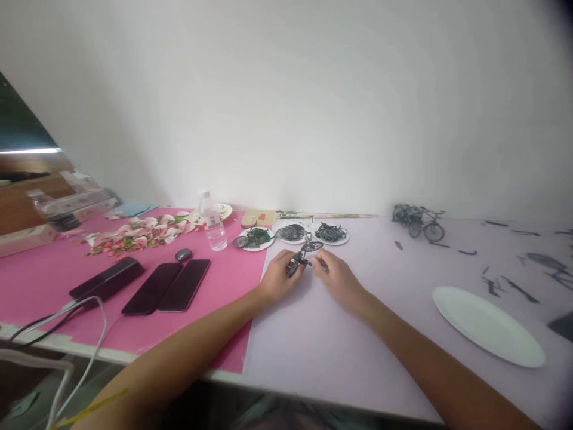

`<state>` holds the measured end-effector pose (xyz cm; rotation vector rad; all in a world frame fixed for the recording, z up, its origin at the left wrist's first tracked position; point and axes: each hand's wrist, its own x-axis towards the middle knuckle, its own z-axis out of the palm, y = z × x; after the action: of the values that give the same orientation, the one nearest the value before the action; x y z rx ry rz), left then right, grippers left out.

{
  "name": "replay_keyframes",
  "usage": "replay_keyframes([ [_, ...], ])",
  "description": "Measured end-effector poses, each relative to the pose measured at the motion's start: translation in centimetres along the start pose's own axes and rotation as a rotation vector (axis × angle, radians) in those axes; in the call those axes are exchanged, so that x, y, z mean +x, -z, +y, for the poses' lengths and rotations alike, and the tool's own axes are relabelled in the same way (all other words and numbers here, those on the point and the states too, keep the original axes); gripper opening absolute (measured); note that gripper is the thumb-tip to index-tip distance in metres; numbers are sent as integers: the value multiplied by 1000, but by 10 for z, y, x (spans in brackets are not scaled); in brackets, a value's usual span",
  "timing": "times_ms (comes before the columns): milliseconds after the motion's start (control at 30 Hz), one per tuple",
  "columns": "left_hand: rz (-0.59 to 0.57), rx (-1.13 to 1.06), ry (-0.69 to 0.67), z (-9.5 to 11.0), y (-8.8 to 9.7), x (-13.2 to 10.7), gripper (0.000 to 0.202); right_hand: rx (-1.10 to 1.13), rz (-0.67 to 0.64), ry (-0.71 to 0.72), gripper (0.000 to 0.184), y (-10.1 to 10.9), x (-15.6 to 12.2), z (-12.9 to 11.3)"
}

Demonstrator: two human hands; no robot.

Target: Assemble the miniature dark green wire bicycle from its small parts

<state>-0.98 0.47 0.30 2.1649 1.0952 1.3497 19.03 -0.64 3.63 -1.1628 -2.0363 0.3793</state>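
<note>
My left hand (278,279) is closed around a small dark model bicycle (297,260), held just above the lilac table covering. A spoked wheel of the bicycle points away from me, toward the plates. On the other side, my right hand (335,279) has its thumb and forefinger pinched at the bicycle's edge; a small dark piece seems to show there, too small to name. Beyond my hands stand a left plate (257,248), a middle plate (280,226) and a right plate (342,240), heaped with dark wheels and bicycle parts.
Assembled model bicycles (421,222) stand at the back right, with loose dark parts (492,286) and a white oval plate (487,325) nearer. On the pink side are a water bottle (213,222), phones (184,285), a black box (107,279), a cable (105,322) and petals (143,233).
</note>
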Motion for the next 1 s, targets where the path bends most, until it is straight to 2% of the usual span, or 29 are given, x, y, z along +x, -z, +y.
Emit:
replay_keyframes([
  [200,-7,-4,14,-2,-1,1,18,32,-32,-29,13,0,-2,2],
  [733,3,4,32,-1,-1,2,18,29,-26,15,12,-2,-1,8],
  [1000,-10,1,16,-1,0,1,20,0,-44,2,13,2,0,2],
])
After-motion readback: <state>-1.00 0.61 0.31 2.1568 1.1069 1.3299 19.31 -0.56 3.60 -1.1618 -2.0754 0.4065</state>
